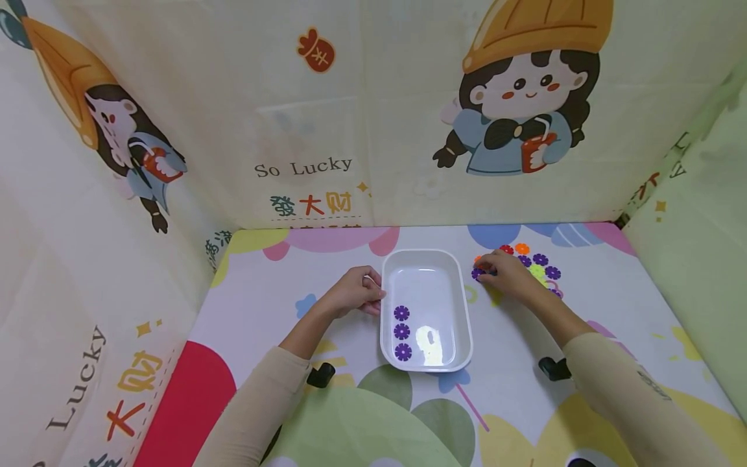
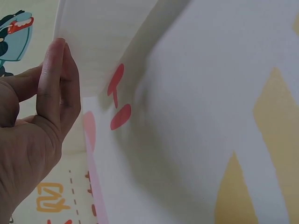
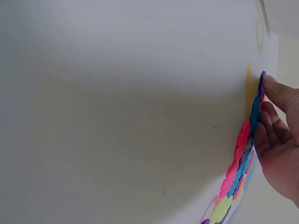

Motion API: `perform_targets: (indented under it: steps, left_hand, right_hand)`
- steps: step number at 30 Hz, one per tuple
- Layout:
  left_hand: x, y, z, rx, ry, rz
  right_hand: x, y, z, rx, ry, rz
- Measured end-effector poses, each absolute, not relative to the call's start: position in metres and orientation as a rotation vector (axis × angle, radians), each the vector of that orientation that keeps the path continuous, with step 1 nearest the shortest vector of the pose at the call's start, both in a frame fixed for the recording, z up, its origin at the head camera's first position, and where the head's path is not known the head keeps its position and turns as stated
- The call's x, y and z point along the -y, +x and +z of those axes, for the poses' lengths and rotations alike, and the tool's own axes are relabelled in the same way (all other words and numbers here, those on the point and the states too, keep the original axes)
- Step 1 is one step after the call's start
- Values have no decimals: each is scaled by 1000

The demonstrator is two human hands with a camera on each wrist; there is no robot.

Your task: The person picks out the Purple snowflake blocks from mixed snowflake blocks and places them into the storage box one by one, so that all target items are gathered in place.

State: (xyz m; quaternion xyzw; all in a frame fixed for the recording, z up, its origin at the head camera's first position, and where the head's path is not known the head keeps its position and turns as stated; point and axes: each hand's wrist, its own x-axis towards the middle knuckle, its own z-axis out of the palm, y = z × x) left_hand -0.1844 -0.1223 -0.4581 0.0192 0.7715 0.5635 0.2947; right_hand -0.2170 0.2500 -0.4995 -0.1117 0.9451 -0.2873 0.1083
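Note:
A white rectangular tray stands on the table with three purple plastic snowflake discs lined up along its left side. My left hand is at the tray's left wall, and in the left wrist view its straight fingers touch that wall. To the right of the tray, my right hand holds a purple snowflake disc between thumb and fingers at the edge of a loose group. That group has more purple discs, an orange disc and pink discs. My palm and fingers hide part of it.
A patterned cloth covers the table, and printed curtains close off the back and sides. Dark wrist camera mounts show beside both sleeves. The tray's right wall lies between its inside and the loose discs.

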Motion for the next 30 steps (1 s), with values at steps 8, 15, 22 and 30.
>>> perform_targets:
  steps: [8, 15, 22, 30]
  left_hand:
    - [122, -184, -459, -2051, 48, 1500]
    - [121, -185, -459, -2057, 54, 1505]
    - [121, -185, -457, -2055, 48, 1498]
    - [121, -185, -458, -2046, 38, 1506]
  right_hand:
    - [-246, -221, -498, -2744, -290, -850]
    - [-245, -222, -498, -2728, -264, -887]
    - [-246, -220, -500, -2762, -285, -909]
    - [-246, -214, -498, -2752, -324, -962]
